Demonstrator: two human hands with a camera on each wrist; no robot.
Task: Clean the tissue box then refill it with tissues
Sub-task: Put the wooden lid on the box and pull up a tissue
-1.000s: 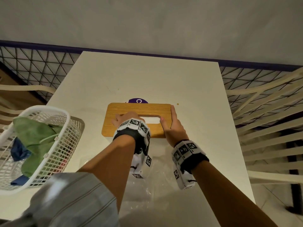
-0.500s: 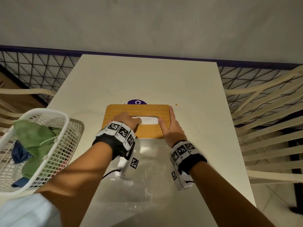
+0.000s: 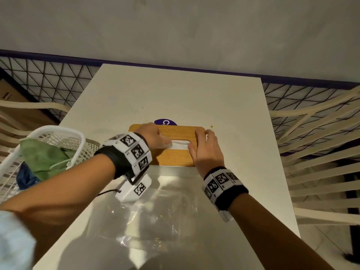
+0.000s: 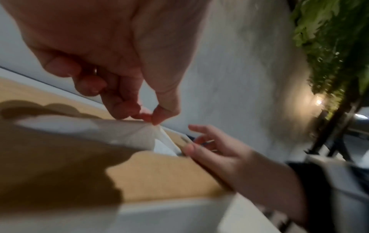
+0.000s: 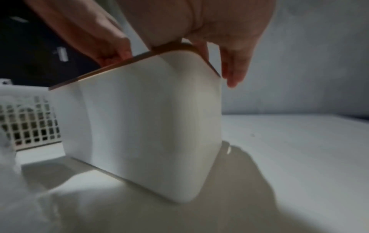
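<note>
- Nearest the viewer, a crumpled clear plastic wrapper (image 3: 155,217) lies flat on the white rectangular table (image 3: 194,98), just in front of the box; it looks empty, which suggests the refill pack is already inside.
- The white tissue box with a wooden slotted lid (image 3: 175,156) stands at the middle of the table, lid on.
- What has changed: half a second ago the left hand (image 3: 153,137) was only reaching into the slot; now its thumb and fingertips (image 4: 157,116) are pinched together on the white tissue (image 3: 180,145) at the slot's left end, and a corner of it is lifted through the opening. A second ago that hand lay over the lid's near left part.
- This reads as the closing step: the first sheet being drawn up so the box is ready to use.
- The right hand (image 3: 206,149) has kept its place, fingers straight and relaxed, pressing down on the lid's right end with the fingertips over the edge, steadying the box and grasping nothing.
- To the left, a white plastic lattice basket (image 3: 58,131) holds a green cloth (image 3: 44,156).
- Beyond the box, a purple round sticker (image 3: 165,121) peeks out.
</note>
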